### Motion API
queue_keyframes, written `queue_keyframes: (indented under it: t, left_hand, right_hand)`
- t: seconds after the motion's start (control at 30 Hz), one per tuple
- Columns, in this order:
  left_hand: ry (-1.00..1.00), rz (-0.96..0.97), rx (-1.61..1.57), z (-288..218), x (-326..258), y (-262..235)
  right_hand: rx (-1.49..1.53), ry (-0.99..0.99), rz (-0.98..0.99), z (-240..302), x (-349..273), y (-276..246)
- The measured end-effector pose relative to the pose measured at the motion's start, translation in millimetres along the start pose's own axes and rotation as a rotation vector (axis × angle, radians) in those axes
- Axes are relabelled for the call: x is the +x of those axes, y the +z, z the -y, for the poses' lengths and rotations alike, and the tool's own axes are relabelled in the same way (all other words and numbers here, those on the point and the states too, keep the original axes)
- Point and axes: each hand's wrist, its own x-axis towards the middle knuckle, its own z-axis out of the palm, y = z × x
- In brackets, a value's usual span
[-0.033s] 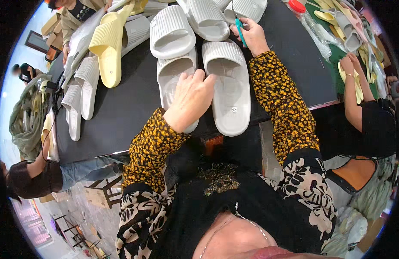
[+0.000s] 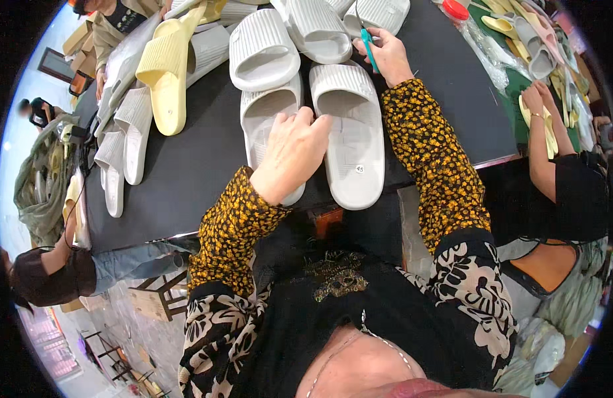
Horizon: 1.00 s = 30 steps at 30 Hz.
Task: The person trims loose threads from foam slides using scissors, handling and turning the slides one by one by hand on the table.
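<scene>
A pair of white slide sandals lies toes-away on the black table (image 2: 200, 172), right in front of me. My left hand (image 2: 293, 156) rests on the left sandal (image 2: 266, 119), fingers curled over its inner edge, next to the right sandal (image 2: 349, 132). My right hand (image 2: 386, 56) is beyond the right sandal's strap, closed around a thin teal tool (image 2: 368, 46) that points away from me. Both arms wear orange-flecked sleeves.
More white sandals (image 2: 263, 50) are heaped at the table's far side, with a yellow one (image 2: 164, 73) and a white row (image 2: 121, 152) to the left. A person's arm (image 2: 542, 132) handles yellow sandals at right. Another person (image 2: 48, 272) sits lower left by a wooden stool (image 2: 157, 298).
</scene>
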Motion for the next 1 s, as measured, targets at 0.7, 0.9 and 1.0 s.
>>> queue_keyframes:
  t: [0.7, 0.9, 1.0]
  left_hand:
    - [-0.185, -0.315, -0.550, -15, -79, -31]
    - [-0.262, -0.425, -0.581, -13, -79, -35]
    - [-0.233, -0.304, -0.747, -6, -80, -30]
  right_hand:
    - [0.088, 0.076, 0.071, 20, -7, -6]
    - [0.263, 0.094, 0.080, 26, -11, -12]
    - [0.626, 0.074, 0.111, 72, -25, -32]
